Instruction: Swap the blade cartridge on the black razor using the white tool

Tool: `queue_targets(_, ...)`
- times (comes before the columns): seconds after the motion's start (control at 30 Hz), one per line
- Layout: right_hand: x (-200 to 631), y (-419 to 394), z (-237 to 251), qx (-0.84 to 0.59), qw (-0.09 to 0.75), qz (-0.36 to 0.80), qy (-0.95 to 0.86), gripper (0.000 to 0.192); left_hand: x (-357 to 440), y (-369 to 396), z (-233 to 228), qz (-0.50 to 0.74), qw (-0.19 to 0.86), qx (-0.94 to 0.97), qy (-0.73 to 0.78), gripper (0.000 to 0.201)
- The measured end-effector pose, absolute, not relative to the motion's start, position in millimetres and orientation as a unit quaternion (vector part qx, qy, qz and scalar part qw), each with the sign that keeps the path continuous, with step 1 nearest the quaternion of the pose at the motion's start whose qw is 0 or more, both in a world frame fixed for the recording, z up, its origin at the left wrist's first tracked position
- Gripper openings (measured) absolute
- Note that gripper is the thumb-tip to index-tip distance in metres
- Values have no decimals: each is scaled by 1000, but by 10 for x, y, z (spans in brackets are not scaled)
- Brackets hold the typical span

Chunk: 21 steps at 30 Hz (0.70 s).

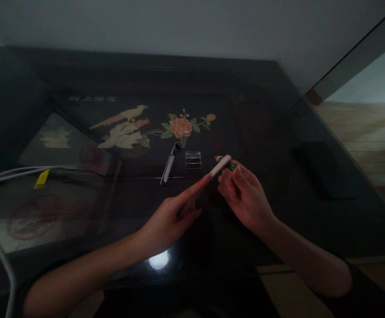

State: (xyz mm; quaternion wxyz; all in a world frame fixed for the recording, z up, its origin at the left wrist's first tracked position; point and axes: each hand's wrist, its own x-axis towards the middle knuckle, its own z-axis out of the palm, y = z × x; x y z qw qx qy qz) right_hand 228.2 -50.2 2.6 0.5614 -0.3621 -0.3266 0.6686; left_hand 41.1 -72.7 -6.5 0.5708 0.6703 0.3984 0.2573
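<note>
At the far left, 2 white cables (27,171) run across the dark glossy table (255,97), with a yellow tag (42,179) at the lower cable. Further right, a pale bird figure (129,115) decorates the tabletop, then an orange flower figure (181,127) with green leaves. Just below the flower lies a black-and-white razor (169,167), slanted, its head end pointing away from the person.

Nearer the person, the left hand (167,221) is closed around a pale stick (219,167), index finger stretched along it and thumb lower down. The stick is held up in front of the person, slanting up to the right, and its far end meets the right hand's fingertips. Beyond the stick, near the razor, sits a small clear case (193,160).

The right hand (243,190) has its fingers curled, thumb and index finger pinching a small green object (232,166); it is too dim to tell what that is. At the far right, a dark flat object (323,170) rests on the table.
</note>
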Motion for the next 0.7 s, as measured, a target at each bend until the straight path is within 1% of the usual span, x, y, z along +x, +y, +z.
queue_targets(0.23, 2284, -497, 41, -345, 565, 673, -331, 25, 396, -712, -113, 269, 544, 677, 417, 68)
queue_targets(0.33, 2285, -490, 30, -352, 567, 671, -322, 25, 395, -732, -112, 253, 556, 677, 410, 69)
queue_targets(0.5, 2285, -496, 15, -380, 563, 660, -323, 31, 405, -774, -83, 247, 578, 677, 382, 70)
queue_targets(0.7, 2287, -503, 22, -393, 558, 657, -319, 33, 401, -778, -65, 240, 585, 677, 375, 70)
